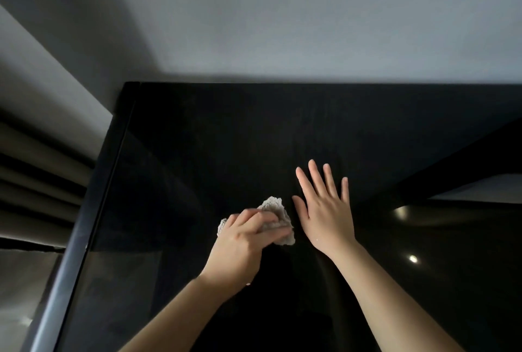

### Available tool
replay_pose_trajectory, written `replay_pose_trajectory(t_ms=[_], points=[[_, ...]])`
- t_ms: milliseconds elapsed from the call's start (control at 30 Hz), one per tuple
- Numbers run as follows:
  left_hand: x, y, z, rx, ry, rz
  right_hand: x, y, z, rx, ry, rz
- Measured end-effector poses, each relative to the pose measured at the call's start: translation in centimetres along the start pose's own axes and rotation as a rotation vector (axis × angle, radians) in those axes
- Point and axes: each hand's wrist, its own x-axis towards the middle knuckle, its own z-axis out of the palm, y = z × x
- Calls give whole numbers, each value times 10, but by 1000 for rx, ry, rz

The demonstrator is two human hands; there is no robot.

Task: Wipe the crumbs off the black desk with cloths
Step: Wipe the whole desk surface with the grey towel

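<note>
Much bare desk (254, 131) beyond cloth (278, 207)

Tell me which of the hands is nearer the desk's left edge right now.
Left. The left hand, gripping the cloth, sits closer to the desk's left edge. The right hand lies flat and open on the desk, beside the cloth on the side away from that edge.

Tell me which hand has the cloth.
The left hand, fingers curled around the crumpled pale cloth on the black desk. The right hand is spread flat, holding nothing.
</note>
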Motion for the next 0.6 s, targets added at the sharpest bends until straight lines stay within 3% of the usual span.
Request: replay_pose_trajectory(t_ms=[67, 167, 233, 467, 533, 600], points=[[11, -10, -4, 46, -2, -29, -10, 1, -1, 5, -8, -6], [36, -22, 0, 40, 95, -258, -24, 3, -1, 6, -12, -14], [37, -14, 6, -2, 124, -319, -33, 4, -1, 13, -8, -20], [-11, 13, 9, 8, 16, 6, -57, 8, 2, 24, -20, -46], [2, 2, 9, 91, 36, -6, -61, 10, 2, 22, -22, -61], [15, 0, 14, 99, 89, -127, -66, 12, 2, 33, -15, -67]])
